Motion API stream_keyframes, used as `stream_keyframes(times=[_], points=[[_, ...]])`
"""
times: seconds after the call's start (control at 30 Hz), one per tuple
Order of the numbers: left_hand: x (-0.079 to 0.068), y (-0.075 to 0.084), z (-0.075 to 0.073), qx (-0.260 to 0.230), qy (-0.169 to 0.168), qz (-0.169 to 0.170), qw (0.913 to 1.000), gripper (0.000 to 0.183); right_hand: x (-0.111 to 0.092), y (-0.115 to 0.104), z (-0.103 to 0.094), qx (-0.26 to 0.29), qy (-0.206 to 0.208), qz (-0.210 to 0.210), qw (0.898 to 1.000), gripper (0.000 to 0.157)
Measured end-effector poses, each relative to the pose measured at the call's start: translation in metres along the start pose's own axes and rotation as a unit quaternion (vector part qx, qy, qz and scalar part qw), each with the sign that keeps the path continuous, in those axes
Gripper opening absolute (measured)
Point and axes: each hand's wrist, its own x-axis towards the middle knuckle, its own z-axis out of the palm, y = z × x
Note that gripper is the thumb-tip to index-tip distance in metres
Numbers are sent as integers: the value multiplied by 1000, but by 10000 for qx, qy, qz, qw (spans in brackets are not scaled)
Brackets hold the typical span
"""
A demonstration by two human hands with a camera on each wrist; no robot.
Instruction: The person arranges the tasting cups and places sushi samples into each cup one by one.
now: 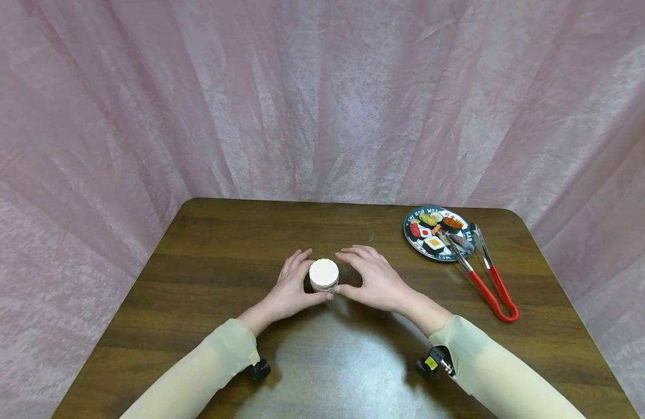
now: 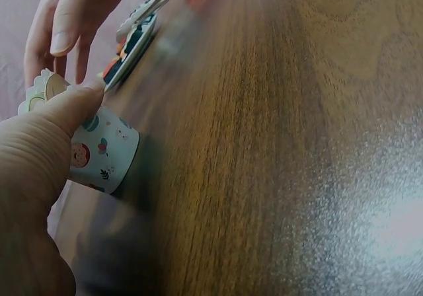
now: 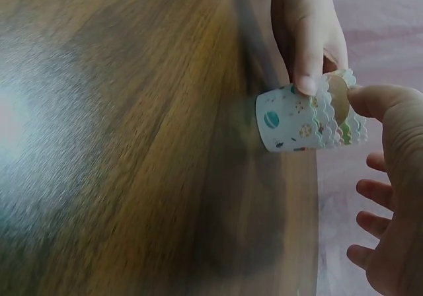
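Note:
A small stack of patterned paper baking cups with scalloped rims is at the middle of the wooden table, between both hands. My left hand holds the stack from the left, its thumb laid across the printed side of the cups in the left wrist view. From the right, my right hand reaches to the rims, its thumb tip right at the scalloped edges of the cups. The other fingers of that hand are spread apart and off the cups.
At the back right stands a dark round plate bearing several sushi-like pieces. Metal tongs with red handles lie beside it, one tip over the plate. A pink curtain hangs behind the table.

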Motion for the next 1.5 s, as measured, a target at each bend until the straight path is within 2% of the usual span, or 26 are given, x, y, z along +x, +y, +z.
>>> stream_keyframes(times=[0.5,1.5], points=[[3,-1,2,64,1,-124,9999,72,14,-6,8,375,-137,-69,9992,80],[2,3,-1,12,-78,-260,9996,68,23,-10,7,537,-96,-19,9985,58]])
